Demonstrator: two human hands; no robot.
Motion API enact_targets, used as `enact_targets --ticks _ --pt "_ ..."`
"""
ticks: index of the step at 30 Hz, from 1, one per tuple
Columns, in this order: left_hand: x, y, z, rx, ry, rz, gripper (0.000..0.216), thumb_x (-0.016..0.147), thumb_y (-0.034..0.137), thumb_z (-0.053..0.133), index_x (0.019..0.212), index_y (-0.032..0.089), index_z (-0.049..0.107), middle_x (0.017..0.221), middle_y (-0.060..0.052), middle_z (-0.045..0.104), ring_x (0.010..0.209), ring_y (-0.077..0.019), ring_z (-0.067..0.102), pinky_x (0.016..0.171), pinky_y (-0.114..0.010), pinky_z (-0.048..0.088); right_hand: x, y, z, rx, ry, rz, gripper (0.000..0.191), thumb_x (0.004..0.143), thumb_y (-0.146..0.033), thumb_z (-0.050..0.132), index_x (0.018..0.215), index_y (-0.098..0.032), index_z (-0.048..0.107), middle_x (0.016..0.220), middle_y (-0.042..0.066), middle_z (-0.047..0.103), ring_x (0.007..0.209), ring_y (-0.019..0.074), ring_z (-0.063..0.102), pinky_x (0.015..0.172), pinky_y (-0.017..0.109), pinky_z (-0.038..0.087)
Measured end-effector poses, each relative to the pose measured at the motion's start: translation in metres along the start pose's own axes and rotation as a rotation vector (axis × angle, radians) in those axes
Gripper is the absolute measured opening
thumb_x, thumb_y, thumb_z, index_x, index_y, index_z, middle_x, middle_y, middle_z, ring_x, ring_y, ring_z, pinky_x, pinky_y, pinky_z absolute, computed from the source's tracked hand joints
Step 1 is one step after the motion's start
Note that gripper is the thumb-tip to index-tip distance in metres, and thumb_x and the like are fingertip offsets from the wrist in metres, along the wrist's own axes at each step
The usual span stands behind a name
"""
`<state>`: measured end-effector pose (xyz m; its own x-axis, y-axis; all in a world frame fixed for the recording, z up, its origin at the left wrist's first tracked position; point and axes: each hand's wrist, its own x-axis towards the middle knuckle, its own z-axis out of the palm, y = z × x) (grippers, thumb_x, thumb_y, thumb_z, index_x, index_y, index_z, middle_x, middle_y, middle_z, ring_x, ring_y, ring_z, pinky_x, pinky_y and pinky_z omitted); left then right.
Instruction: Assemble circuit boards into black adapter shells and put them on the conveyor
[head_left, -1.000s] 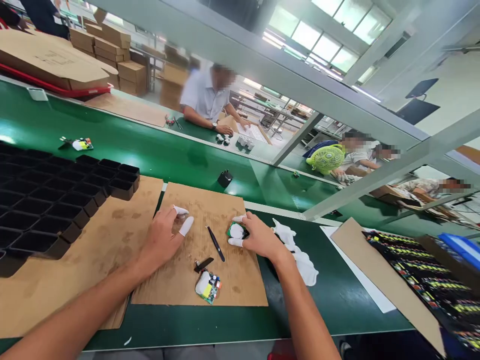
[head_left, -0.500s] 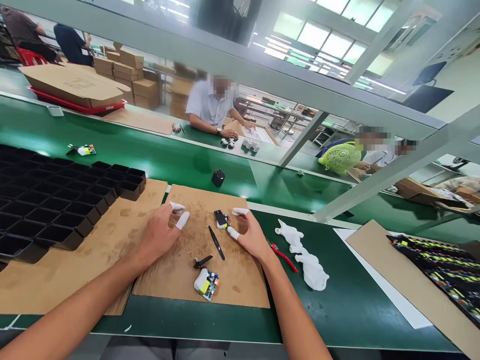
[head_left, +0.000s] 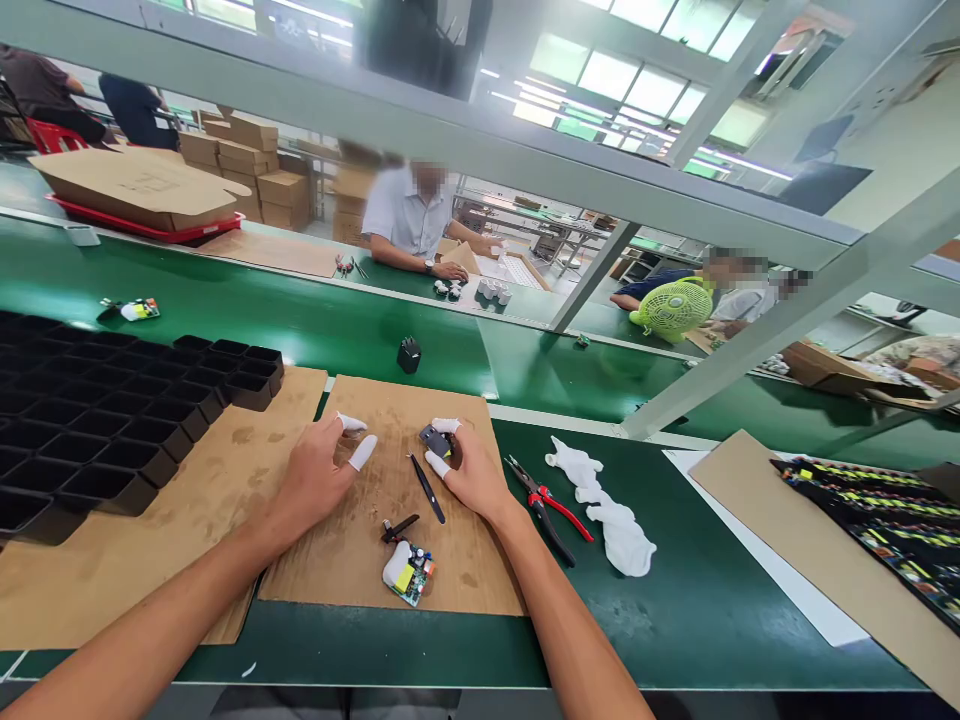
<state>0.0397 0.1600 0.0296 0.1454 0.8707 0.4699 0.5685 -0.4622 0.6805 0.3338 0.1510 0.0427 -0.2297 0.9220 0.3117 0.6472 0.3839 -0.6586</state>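
My left hand [head_left: 319, 470] hovers over the cardboard sheet with thumb and forefinger apart and nothing between them. White finger cots cover those fingertips. My right hand [head_left: 472, 470], also in finger cots, has thumb and forefinger closed on a small circuit board with a black plastic part [head_left: 435, 440]; the hand hides some of it. Between the hands lie black tweezers [head_left: 427, 490]. Nearer me on the cardboard [head_left: 330, 570] are a second circuit board [head_left: 409, 572] with white and yellow parts and a small black plastic piece [head_left: 400, 528].
Many black square cases [head_left: 112, 430] stand at left. Right of my forearm lie red-and-black pliers [head_left: 551, 510] and crumpled white gloves [head_left: 600, 500]. A board-filled tray [head_left: 877, 530] is far right. A black plug case [head_left: 409, 354] sits beyond the cardboard. A co-worker [head_left: 412, 220] works across the bench.
My right hand has moved in over the board with the black part and closed its fingers on it. My left hand stays nearly in place. The view has shifted slightly, revealing the pliers.
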Motion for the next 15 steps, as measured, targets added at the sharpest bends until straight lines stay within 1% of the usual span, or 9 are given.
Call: enact_targets --ticks 2,4,8,10,13,15 --pt "-0.0004 -0.0008 0.0007 0.011 -0.001 0.008 0.02 0.105 0.041 0.059 0.109 0.025 0.069 0.106 -0.008 0.079 0.105 -0.0329 0.075 0.094 -0.049 0.057 -0.0011 0.0005 -0.0006 0.009 0.003 0.008 0.038 0.099 -0.026 0.072 0.136 -0.028 0.065 0.137 0.011 0.076 0.127 0.0304 0.074 0.115 0.053 0.058" --pt "-0.0009 -0.0014 0.0014 0.02 -0.002 0.015 0.02 0.105 0.042 0.06 0.109 0.025 0.069 0.106 -0.009 0.079 0.106 -0.0333 0.074 0.095 -0.049 0.057 -0.0017 0.0003 -0.0007 0.019 0.001 0.018 0.036 0.099 -0.027 0.072 0.134 -0.028 0.063 0.14 0.011 0.076 0.132 0.0305 0.074 0.117 0.053 0.057" --pt "-0.0015 -0.0028 0.0023 0.027 -0.01 0.027 0.021 0.106 0.043 0.059 0.109 0.024 0.069 0.107 -0.009 0.079 0.106 -0.0335 0.075 0.095 -0.05 0.057 -0.0026 -0.0009 0.002 0.033 -0.01 0.04 0.024 0.098 -0.026 0.071 0.118 -0.029 0.059 0.141 0.012 0.076 0.145 0.0316 0.07 0.119 0.055 0.056" --pt "-0.0015 -0.0035 0.0026 0.029 -0.01 0.03 0.022 0.106 0.043 0.059 0.109 0.024 0.069 0.107 -0.009 0.079 0.105 -0.0334 0.075 0.095 -0.05 0.057 -0.0028 -0.0011 0.004 0.032 -0.007 0.049 0.025 0.098 -0.026 0.071 0.118 -0.029 0.057 0.142 0.012 0.075 0.145 0.0316 0.069 0.119 0.056 0.056" --pt "-0.0013 -0.0039 0.0032 0.032 -0.003 0.033 0.022 0.106 0.044 0.06 0.109 0.024 0.069 0.107 -0.009 0.079 0.104 -0.0336 0.075 0.093 -0.05 0.057 -0.0022 -0.0015 0.0054 0.02 0.017 0.059 0.031 0.097 -0.028 0.073 0.124 -0.028 0.057 0.143 0.014 0.072 0.141 0.032 0.07 0.118 0.057 0.056" --pt "-0.0012 -0.0036 0.0033 0.032 -0.002 0.037 0.022 0.106 0.044 0.06 0.109 0.024 0.069 0.107 -0.009 0.079 0.104 -0.0334 0.075 0.093 -0.05 0.057 -0.0017 -0.0024 0.0054 0.011 0.032 0.054 0.028 0.096 -0.029 0.074 0.12 -0.028 0.059 0.142 0.014 0.069 0.145 0.0332 0.066 0.118 0.056 0.055"
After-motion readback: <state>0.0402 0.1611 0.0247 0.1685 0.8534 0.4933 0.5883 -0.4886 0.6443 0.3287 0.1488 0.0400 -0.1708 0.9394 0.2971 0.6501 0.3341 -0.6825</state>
